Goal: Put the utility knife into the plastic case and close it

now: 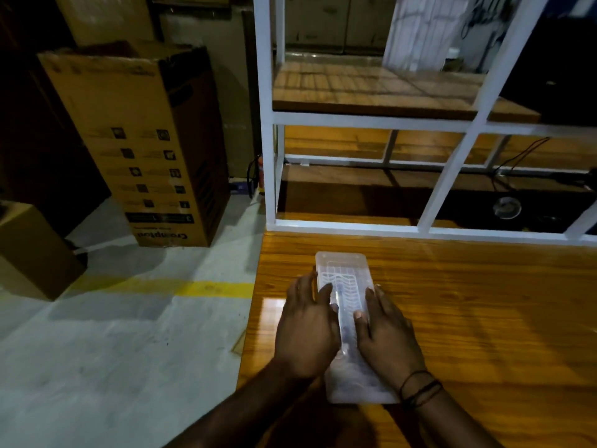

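— Head view: where's the plastic case [347, 305]?

— Lying flat on the glossy wooden table [468, 318], near its left edge, long side running away from the person. Lid is down.

— And the utility knife [345, 321]?

— Inside the case, a dim long shape seen through the translucent lid, along the middle. Details are too blurred to tell.

— Hands?

— Left hand [307, 331] rests on the case's left side, fingers spread flat, palm down. Right hand [387, 334] lies on the case's right side, fingers together and flat, dark threads on the wrist. Neither one grips anything.

— Anything else?

— White shelf frame [445, 176] beyond the case; tall cardboard box [145, 140] on the floor, far left of it.
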Available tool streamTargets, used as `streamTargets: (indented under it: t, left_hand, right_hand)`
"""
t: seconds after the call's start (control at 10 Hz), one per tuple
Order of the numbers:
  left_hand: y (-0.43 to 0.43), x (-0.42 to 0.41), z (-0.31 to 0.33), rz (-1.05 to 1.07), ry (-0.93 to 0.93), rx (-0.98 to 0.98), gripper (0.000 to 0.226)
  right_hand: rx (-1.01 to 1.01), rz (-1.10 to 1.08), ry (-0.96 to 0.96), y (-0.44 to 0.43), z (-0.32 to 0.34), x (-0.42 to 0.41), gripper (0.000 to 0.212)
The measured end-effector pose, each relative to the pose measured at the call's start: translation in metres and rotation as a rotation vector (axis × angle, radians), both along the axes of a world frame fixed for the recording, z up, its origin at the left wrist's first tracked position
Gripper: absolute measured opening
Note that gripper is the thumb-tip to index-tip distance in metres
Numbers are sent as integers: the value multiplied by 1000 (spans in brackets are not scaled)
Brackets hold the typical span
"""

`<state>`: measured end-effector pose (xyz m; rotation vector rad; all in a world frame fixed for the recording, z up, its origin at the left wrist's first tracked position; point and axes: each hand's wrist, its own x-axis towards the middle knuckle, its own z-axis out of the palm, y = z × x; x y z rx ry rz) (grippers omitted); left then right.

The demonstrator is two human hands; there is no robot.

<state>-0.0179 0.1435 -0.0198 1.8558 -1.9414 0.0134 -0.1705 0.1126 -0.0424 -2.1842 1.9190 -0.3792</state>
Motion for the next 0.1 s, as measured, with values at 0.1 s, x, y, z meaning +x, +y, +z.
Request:
streamTargets:
  t: [0.1]
  left_hand:
    - [-9,17,24,16,126,67,47]
  right_hand:
    - [-19,-25,-12,-7,8,-3,61]
